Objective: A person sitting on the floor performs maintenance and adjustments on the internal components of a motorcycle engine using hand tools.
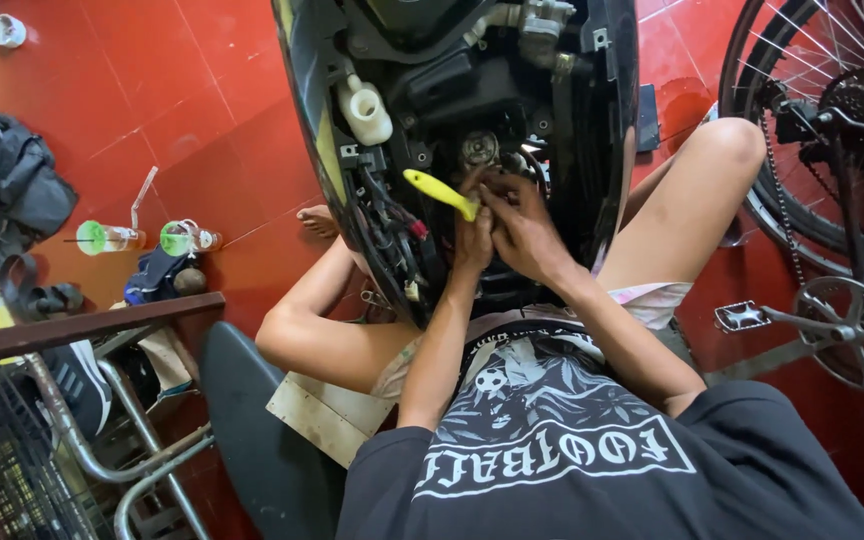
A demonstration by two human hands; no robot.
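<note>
Yellow-handled screwdriver [439,191] pokes up out of the left hand [472,240], whose fingers are wrapped tight round it, inside the opened black scooter body [452,120]. Right hand [522,225] presses against the left, fingers bunched at the tool's tip; whether they pinch anything I cannot tell. Nearby on the red floor [202,90] stands a bicycle wheel [832,120].

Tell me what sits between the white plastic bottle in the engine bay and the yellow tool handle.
In the head view, only dark engine parts and black wiring fill the gap between the white bottle and the yellow handle, which the left hand grips.
</note>
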